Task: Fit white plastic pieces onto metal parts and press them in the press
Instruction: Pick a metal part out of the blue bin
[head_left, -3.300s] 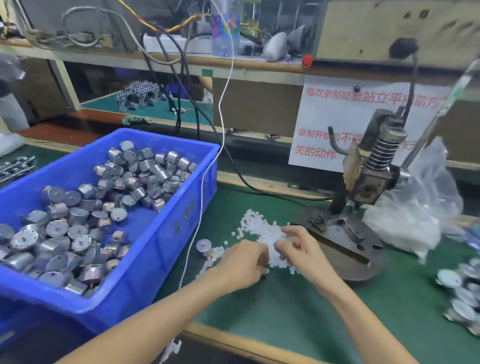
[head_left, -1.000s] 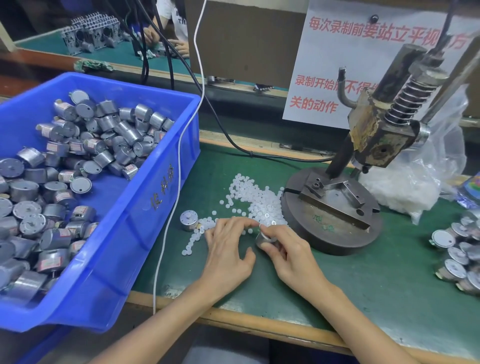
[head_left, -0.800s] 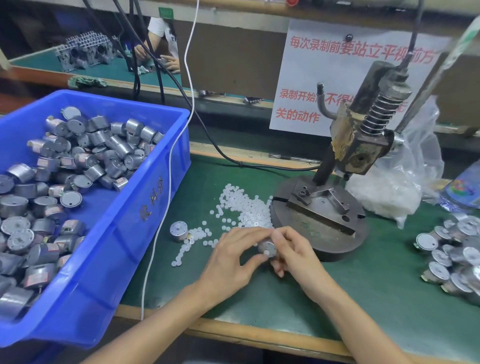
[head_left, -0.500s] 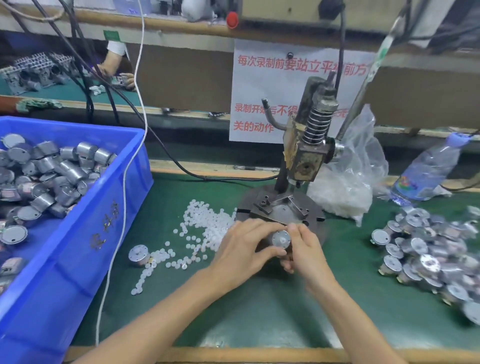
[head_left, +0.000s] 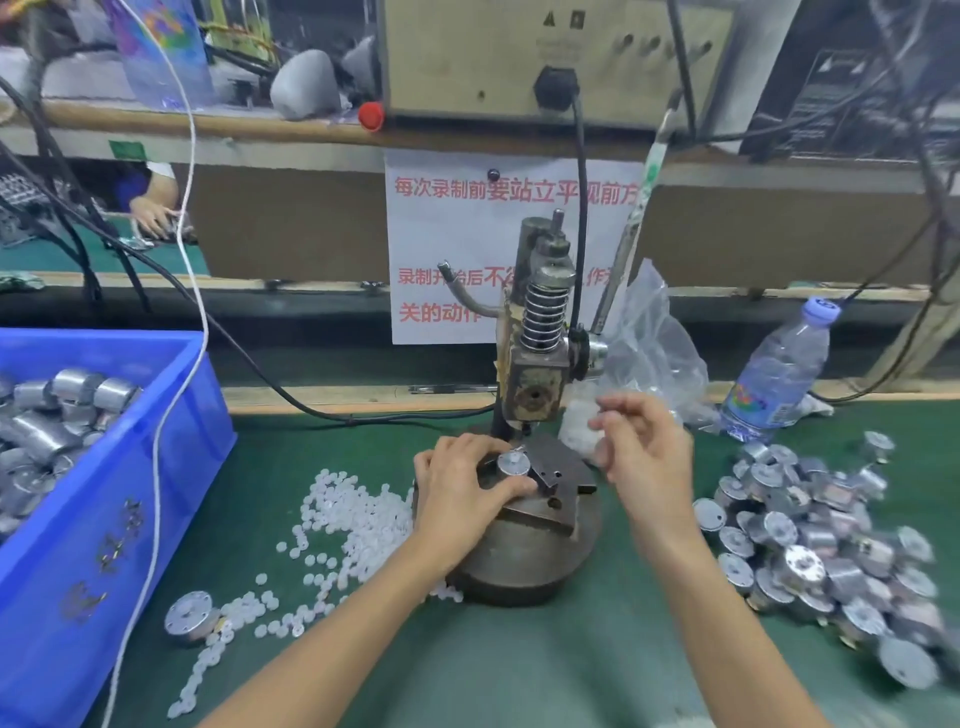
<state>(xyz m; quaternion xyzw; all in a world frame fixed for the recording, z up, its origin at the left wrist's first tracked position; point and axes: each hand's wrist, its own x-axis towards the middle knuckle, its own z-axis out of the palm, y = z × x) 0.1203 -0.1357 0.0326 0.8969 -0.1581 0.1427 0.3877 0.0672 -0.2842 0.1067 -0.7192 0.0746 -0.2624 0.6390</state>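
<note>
Metal part on press is pinched by left hand; right hand at two o'clock spreads loose fingers.

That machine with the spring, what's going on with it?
A person is putting small parts together. Their left hand holds a round metal part, with a white plastic piece on top, on the press base under the press head. Their right hand is lifted beside the press, fingers loose, holding nothing I can see. Loose white pieces lie on the green mat, and a blue bin holds more metal parts.
</note>
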